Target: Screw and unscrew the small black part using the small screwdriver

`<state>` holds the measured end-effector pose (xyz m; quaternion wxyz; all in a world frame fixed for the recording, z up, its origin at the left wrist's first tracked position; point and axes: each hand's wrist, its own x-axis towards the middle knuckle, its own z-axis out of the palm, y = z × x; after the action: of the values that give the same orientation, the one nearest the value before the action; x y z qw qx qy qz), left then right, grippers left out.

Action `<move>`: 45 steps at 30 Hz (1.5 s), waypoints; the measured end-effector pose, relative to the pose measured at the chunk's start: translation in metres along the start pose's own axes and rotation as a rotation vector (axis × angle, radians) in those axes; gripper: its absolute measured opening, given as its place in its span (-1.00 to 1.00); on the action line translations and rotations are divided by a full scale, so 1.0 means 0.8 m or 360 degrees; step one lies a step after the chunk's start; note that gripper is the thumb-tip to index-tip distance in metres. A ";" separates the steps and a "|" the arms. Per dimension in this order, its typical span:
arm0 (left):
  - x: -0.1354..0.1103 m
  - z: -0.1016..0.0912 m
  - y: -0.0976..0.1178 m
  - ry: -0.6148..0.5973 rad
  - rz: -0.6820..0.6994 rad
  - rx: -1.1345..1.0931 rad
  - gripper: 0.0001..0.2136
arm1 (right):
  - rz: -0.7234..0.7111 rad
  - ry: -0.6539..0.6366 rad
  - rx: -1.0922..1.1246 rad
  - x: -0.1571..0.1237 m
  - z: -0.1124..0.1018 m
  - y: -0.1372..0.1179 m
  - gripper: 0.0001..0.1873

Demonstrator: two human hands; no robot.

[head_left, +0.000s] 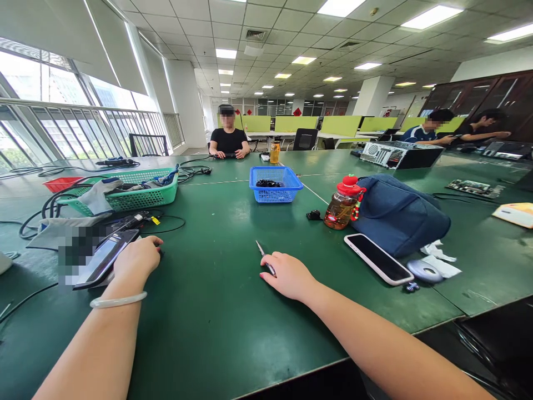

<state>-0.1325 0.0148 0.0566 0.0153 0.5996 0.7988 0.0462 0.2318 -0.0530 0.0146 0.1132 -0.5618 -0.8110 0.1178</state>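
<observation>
Resting on the green worktop (208, 333) near its front edge, right hand (290, 276) grips a slim metal tool (262, 253). Left hand (137, 258) is curled beside a black phone (104, 258); grip unclear.

Across the green worktop (216, 322), the person's right hand (289, 276) lies low, its fingers (268, 272) closed on a thin metal tool (262, 253) pointing away from them. The left hand (139, 258) rests curled just beside a dark handset (106, 256). A blue basket (275, 184) stands farther back, well apart from both.
</observation>
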 end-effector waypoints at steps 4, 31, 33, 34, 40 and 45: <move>-0.005 -0.005 0.006 0.0006 -0.0115 0.0058 -0.59 | -0.0004 -0.0003 0.0006 0.000 -0.001 0.000 -0.72; 0.002 0.001 0.000 -0.0074 -0.0065 0.0082 -0.55 | -0.0014 0.0019 0.0017 0.001 0.004 0.002 -0.72; 0.002 0.002 0.000 -0.0047 -0.0083 0.0086 -0.56 | -0.0015 0.0017 0.0016 0.001 0.003 0.003 -0.72; 0.002 0.003 0.001 -0.0027 -0.0085 0.0088 -0.57 | -0.0015 0.0018 0.0016 0.001 0.003 0.003 -0.72; -0.001 -0.001 0.005 -0.0049 -0.0089 0.0099 -0.61 | -0.0007 0.0011 0.0019 0.001 0.000 0.002 -0.72; -0.003 -0.004 0.006 -0.0099 -0.0111 0.0103 -0.56 | -0.0008 0.0005 0.0014 0.001 0.000 0.001 -0.72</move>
<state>-0.1276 0.0140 0.0603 0.0223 0.5727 0.8195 0.0011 0.2323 -0.0520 0.0140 0.1172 -0.5594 -0.8117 0.1203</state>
